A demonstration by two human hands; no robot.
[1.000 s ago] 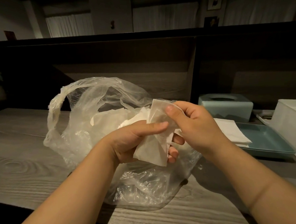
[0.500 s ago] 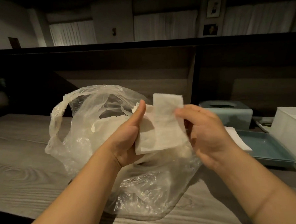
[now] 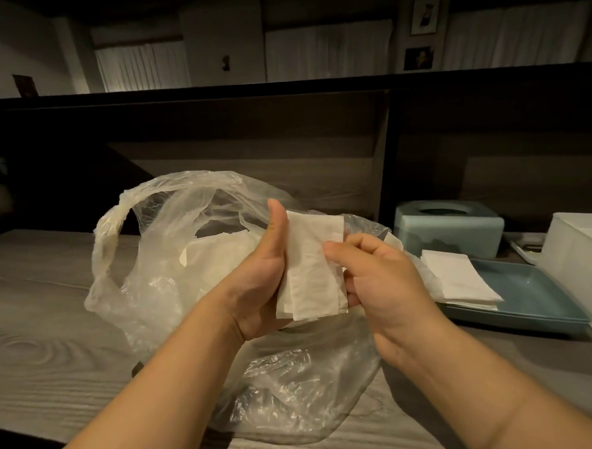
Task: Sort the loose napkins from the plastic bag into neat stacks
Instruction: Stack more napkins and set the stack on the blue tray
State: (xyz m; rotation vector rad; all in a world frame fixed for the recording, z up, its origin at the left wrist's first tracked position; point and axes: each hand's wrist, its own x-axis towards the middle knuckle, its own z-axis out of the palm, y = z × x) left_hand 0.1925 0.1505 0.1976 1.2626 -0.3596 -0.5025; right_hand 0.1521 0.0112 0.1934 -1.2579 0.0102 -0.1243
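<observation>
Since half second ago, right hand (image 3: pixel 379 275) closes onto napkins (image 3: pixel 312 275), pinching right edge; left hand (image 3: pixel 259 277) grips them upright above bag (image 3: pixel 187 264), likely squaring edges. Stack (image 3: pixel 458 277) waits in tray (image 3: pixel 519 315) on bench (image 3: pixel 47 340).

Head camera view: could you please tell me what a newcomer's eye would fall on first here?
First, the small stack of white napkins held upright at the centre, between the left hand and right hand. Behind and beneath them a crumpled clear plastic bag sprawls over the wooden table. To the right, more napkins lie stacked on a blue tray.
</observation>
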